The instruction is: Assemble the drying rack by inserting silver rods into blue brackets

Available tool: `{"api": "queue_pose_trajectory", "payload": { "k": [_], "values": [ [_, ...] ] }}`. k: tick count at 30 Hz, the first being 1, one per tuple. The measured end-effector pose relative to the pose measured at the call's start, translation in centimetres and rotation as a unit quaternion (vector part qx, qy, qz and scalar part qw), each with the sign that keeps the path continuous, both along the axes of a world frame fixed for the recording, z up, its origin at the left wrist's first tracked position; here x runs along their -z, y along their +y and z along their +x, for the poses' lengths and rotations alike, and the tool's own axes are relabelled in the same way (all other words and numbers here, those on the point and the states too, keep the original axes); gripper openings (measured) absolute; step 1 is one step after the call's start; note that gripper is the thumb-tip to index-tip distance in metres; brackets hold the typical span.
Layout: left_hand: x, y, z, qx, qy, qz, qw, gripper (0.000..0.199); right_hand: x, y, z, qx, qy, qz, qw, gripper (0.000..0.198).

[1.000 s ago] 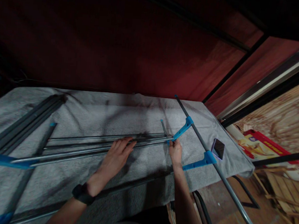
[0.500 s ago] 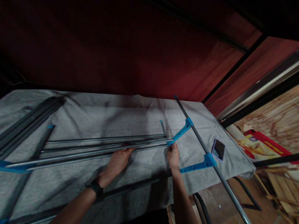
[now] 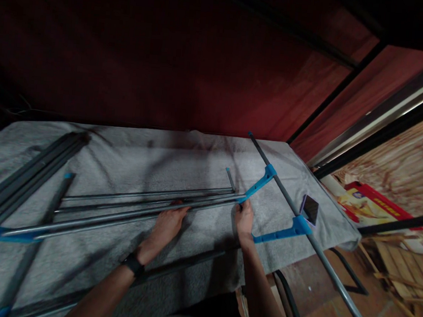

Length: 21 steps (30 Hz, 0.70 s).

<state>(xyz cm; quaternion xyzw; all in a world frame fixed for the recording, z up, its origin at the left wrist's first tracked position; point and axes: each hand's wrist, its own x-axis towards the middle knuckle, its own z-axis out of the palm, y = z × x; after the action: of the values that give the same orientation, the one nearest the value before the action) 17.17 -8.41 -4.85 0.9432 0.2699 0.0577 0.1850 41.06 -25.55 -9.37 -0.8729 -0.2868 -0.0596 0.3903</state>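
Note:
My left hand, with a dark watch band on its wrist, is closed around a grey metal tube in the middle of the table. My right hand pinches the inner end of the upper blue plastic bracket, where the tubes meet it; its fingertips are partly hidden. That bracket and a lower blue bracket branch off a long grey pole slanting over the table's right side. At the left, another blue bracket meets the tubes' far ends.
Several dark tubes lie bundled on the left of the grey cloth. A phone lies by the pole. Beyond the right edge are a red and yellow box and a wooden slatted piece. A dark red sheet hangs behind.
The long pole and its blue brackets have shifted slightly right, closer to the phone. Both hands keep nearly the same places and grips. The view has moved a little.

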Motion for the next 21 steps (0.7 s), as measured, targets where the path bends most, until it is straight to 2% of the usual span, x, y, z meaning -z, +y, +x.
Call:
{"api": "queue_pose_trajectory", "payload": {
  "k": [4,10,16,21],
  "values": [
    [-0.2,-0.1,0.0,0.004,-0.020,-0.014,1.000,0.043,0.1,0.0,-0.2,0.013,-0.012,-0.016,1.000,0.025],
    [-0.5,-0.3,0.1,0.021,-0.003,-0.012,1.000,0.047,0.3,0.0,-0.4,0.021,-0.023,-0.023,0.999,0.026],
    [0.0,-0.4,0.1,0.025,-0.033,-0.008,0.999,0.045,0.6,0.4,-0.4,0.038,-0.025,-0.017,0.999,0.022],
    [0.6,-1.5,-1.7,-0.006,-0.054,0.031,0.998,0.045,0.9,0.4,-0.1,0.045,-0.018,-0.007,0.999,0.023]
  ]
}}
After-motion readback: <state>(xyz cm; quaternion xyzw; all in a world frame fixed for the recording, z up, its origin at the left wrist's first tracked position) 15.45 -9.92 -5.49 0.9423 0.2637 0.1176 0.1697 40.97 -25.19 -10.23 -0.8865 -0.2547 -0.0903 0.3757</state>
